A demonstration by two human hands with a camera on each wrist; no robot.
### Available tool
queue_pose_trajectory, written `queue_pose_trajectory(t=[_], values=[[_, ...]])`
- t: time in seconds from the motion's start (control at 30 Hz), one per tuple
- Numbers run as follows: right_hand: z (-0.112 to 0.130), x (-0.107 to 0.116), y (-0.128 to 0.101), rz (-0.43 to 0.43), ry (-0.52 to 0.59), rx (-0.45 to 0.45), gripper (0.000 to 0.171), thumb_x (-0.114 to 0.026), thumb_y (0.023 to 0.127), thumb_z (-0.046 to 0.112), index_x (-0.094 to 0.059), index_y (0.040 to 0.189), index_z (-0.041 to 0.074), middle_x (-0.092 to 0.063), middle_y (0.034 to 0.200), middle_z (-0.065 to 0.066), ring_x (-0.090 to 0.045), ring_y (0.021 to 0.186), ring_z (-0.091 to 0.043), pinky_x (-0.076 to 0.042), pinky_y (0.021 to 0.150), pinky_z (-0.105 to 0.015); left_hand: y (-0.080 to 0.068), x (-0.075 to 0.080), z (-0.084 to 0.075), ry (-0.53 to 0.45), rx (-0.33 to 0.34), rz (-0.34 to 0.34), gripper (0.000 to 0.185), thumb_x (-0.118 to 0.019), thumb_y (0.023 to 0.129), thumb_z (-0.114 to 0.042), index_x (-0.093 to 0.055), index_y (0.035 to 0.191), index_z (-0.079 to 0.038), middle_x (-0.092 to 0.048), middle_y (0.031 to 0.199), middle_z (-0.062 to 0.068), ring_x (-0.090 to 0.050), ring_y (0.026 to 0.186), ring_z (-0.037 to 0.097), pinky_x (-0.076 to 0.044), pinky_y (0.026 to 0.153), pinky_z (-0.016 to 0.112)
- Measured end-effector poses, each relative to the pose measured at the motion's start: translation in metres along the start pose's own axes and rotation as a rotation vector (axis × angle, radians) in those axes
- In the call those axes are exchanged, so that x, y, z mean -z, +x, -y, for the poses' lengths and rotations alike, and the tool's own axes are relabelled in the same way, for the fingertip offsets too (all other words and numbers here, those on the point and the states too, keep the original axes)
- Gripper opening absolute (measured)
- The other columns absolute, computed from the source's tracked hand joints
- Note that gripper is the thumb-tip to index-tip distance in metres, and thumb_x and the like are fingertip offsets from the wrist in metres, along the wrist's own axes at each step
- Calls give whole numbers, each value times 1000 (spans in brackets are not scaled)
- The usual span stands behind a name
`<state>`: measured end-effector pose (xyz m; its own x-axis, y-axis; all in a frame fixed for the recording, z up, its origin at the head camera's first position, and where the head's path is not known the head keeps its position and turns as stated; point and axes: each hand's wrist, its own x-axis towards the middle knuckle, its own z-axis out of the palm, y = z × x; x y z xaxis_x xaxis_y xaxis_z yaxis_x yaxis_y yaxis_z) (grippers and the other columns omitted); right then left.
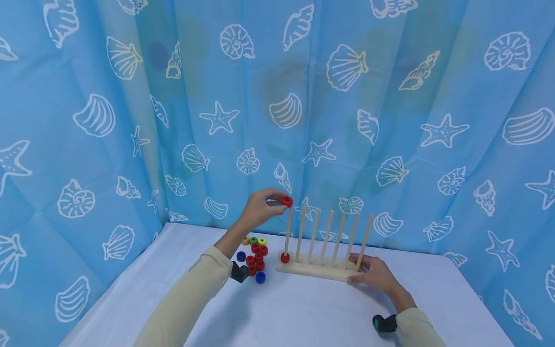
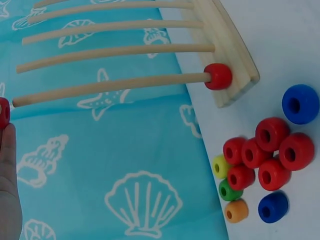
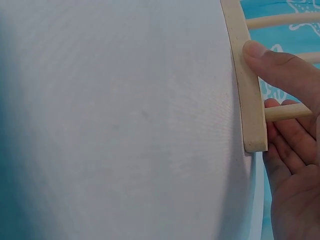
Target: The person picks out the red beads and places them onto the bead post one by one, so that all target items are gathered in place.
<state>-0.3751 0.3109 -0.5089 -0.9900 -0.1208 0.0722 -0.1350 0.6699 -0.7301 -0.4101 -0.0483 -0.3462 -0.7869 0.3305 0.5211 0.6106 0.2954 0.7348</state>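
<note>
At the far edge of the desk, near the curtain, a wooden rack with seven upright pegs is stood lengthwise. Its right end is steadied by the right hand: the thumb is laid along the front of the base and the fingers are wrapped behind the last peg, as is shown in the right wrist view, presumably so that the rack is kept from sliding or tipping while beads are threaded.

A red bead is pinched between thumb and fingertips of the left hand and is held just at the tip of the leftmost peg, its hole apparently being lined up with the peg. Whether the tip has entered the hole cannot be told. One red bead is already seated at the bottom of that same peg, against the base.

Left of the rack, beside its left end, the loose beads are gathered in a tight cluster within easy reach of the left hand: mostly red, with two blue, a yellow, a green and an orange.
</note>
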Motion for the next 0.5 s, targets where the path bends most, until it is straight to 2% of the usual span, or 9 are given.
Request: queue_pose_trajectory(t=[0.17, 0.5], values=[[0, 0, 1, 3, -3, -9, 78, -79, 52, 44, -53, 120, 17, -53, 120, -2, -38, 119, -30, -27, 95, -54, 3, -3, 2, -16, 1, 5, 29, -68, 74, -9, -61, 102, -14, -60, 95, -5, -58, 88, 7, -48, 72, 19], [1, -1, 1, -1, 13, -7, 75, -79, 52, 42, -55, 118, 15, -54, 119, -3, -39, 118, -31, -27, 95, -52, 5, -5, 1, -50, 0, 18, 28, -67, 76, -11, -61, 104, -10, -60, 97, -2, -58, 91, 14, -49, 71, 20]])
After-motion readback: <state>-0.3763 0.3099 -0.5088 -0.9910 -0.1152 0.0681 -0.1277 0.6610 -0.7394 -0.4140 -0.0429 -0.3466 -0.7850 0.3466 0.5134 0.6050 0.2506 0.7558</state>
